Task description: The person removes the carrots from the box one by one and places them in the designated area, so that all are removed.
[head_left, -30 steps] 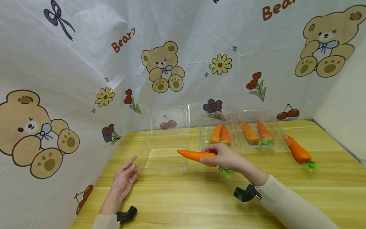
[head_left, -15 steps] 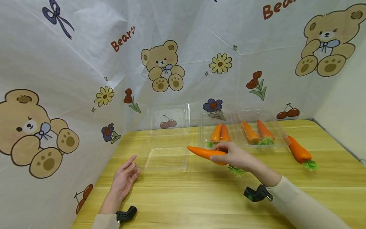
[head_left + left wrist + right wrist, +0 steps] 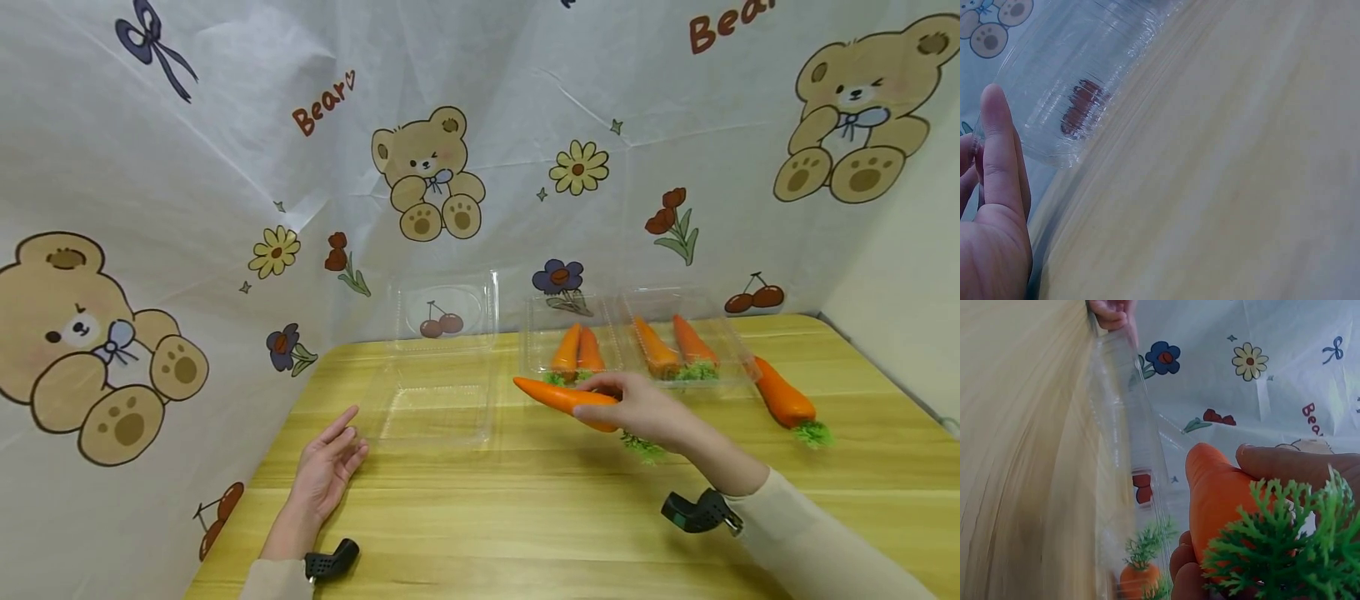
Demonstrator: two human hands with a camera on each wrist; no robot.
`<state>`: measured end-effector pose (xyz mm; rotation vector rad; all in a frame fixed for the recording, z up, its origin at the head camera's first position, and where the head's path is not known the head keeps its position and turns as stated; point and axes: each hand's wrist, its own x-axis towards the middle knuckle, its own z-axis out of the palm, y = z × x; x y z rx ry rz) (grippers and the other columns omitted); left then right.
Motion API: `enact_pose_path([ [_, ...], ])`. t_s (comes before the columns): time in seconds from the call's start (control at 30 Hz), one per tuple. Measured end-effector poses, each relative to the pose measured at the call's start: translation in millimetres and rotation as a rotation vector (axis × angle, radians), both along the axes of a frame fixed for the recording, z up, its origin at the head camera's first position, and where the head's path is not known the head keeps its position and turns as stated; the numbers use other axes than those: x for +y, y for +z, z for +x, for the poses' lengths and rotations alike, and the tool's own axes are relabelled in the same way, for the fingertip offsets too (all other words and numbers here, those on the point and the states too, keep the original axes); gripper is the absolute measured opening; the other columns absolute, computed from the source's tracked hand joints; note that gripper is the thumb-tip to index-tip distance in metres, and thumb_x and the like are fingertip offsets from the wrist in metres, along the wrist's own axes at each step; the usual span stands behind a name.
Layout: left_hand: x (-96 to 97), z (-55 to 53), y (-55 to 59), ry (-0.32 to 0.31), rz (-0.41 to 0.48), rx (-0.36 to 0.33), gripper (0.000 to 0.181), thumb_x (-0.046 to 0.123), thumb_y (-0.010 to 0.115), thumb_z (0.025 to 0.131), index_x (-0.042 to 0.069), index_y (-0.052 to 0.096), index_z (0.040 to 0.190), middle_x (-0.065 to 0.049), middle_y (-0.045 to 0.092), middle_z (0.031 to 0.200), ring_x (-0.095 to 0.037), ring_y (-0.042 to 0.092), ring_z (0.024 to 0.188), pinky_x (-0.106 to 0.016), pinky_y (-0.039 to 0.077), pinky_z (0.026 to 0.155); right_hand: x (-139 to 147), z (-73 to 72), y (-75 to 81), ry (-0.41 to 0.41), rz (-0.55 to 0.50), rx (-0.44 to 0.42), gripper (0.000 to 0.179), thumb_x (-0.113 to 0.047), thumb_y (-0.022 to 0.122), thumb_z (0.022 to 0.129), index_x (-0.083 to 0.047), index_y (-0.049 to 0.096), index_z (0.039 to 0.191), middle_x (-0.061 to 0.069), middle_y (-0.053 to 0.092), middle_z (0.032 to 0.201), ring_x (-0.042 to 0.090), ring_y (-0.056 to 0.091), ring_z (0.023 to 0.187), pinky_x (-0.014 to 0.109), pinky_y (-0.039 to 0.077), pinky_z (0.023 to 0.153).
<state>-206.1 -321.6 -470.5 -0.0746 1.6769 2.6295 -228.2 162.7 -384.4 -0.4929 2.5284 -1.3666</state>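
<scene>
The right hand (image 3: 637, 412) grasps an orange carrot (image 3: 558, 397) near its thick end, thumb on the near side and fingers over the top, and the held carrot slants above the counter (image 3: 487, 517), tip to the left, between the left box (image 3: 431, 441) and the loose carrot (image 3: 783, 393) at far right. With the grip so near the leafy top (image 3: 643, 450), the long tip has no support, so it could swing or twist out if the fingers slacken, as the rounded skin looks smooth. The middle box (image 3: 528, 354), holding 2 carrots (image 3: 567, 348), stands just behind that hand; a careless sweep of the knuckles or the tip could knock it askew and shove the right box (image 3: 738, 358), which holds 2 more, because the 2 boxes sit close together. The left hand (image 3: 327, 471) holds nothing, its fingers relaxed beside the left box; whether they touch its wall I cannot tell. That box seems thin and light, with no carrot in it for ballast, so a nudge from either hand might slide it, and its raised lid (image 3: 494, 304) could flop down if jolted. The loose carrot, just beside the right box, could roll if bumped, being tapered and unconfined on its near side
</scene>
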Motion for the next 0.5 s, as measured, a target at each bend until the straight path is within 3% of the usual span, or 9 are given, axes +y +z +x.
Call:
enact_pose_path([
  [0.13,-0.1,0.4,-1.2,0.001,0.002,-0.002,0.052,0.006,0.052,0.108,0.008,0.041,0.158,0.003,0.063,0.093,-0.010,0.071,0.082,-0.020,0.063,0.080,9,3.1,0.5,-0.013,0.011,0.012,0.039,-0.037,0.075,0.095,-0.008,0.071,0.121,0.011,0.068,0.111,0.024,0.058,0.089,0.033,0.051,0.074],
  [0.5,0.3,0.0,1.4,0.016,-0.013,-0.033,0.058,0.007,0.053,0.108,0.006,0.031,0.162,0.004,0.062,0.095,-0.009,0.070,0.081,-0.020,0.063,0.080,35,6.0,-2.1,-0.055,0.025,0.009,0.044,-0.037,0.074,0.096,-0.007,0.069,0.129,0.011,0.068,0.114,0.023,0.057,0.089,0.032,0.052,0.073],
])
